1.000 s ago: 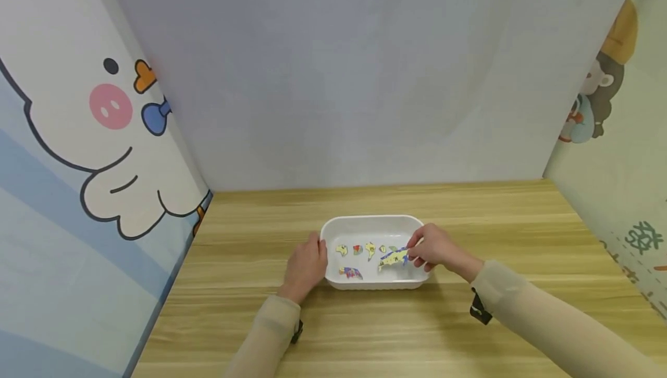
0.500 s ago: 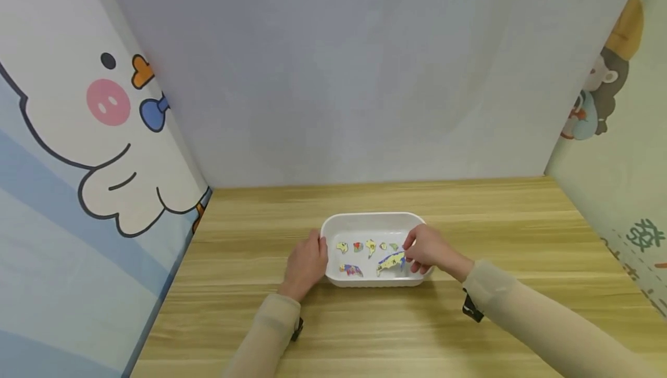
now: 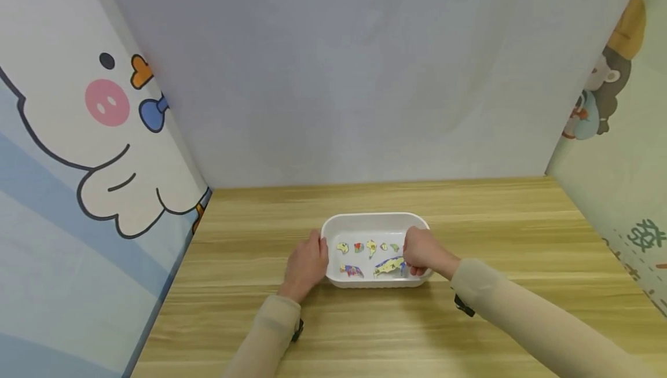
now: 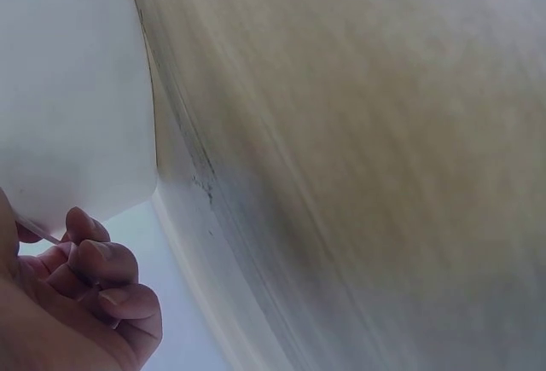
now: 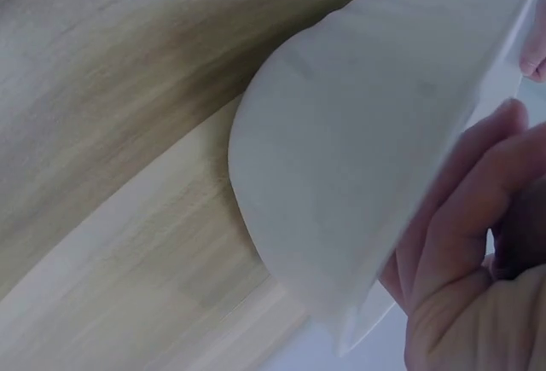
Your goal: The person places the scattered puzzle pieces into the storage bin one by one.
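A white oval-ended tray (image 3: 367, 285) stands on the table, and my left hand (image 3: 306, 265) grips its left rim. In the left wrist view the curled fingers (image 4: 104, 260) hold the edge of the tray wall (image 4: 72, 72). My right hand (image 3: 424, 252) is over the tray's right end, fingers curled at the right tip of a large, irregular yellow-and-blue piece (image 3: 389, 265). It appears to pinch that tip, though the contact is hidden. The right wrist view shows bent fingers (image 5: 461, 226) inside the tray rim; the piece is out of sight there.
Several small irregular pieces lie in a row at the tray's back, including a yellow one (image 3: 371, 248) and a red-green one (image 3: 358, 248). A purple-blue patterned piece (image 3: 352, 271) is at front left. Behind the wooden table (image 3: 260, 210) rises a grey backdrop (image 3: 333, 77).
My right hand has shifted left and turned, its fingers now more curled. The large yellow-and-blue piece has slid slightly left with it. My left hand stays on the tray rim.
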`<state>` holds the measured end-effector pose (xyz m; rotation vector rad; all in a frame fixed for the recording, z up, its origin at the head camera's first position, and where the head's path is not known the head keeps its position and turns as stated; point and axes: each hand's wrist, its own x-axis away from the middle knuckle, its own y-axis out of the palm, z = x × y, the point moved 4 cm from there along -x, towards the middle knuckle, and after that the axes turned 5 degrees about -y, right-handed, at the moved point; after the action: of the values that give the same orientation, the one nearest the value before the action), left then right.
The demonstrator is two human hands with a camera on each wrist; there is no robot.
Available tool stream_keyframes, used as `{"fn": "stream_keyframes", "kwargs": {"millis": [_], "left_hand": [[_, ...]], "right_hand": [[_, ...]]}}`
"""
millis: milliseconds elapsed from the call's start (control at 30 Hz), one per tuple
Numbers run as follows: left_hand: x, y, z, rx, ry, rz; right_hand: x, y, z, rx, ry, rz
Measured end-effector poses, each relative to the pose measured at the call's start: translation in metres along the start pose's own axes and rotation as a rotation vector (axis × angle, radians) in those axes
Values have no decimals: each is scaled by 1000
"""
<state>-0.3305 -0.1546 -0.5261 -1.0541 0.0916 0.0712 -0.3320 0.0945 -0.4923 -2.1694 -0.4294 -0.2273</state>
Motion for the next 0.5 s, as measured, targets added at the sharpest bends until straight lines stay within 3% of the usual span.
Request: {"fn": "stream_keyframes", "kwargs": {"millis": [500], "left_hand": [[0, -1, 1, 0, 3, 9]], "right_hand": [[-7, 10, -5, 174, 29, -69]]}}
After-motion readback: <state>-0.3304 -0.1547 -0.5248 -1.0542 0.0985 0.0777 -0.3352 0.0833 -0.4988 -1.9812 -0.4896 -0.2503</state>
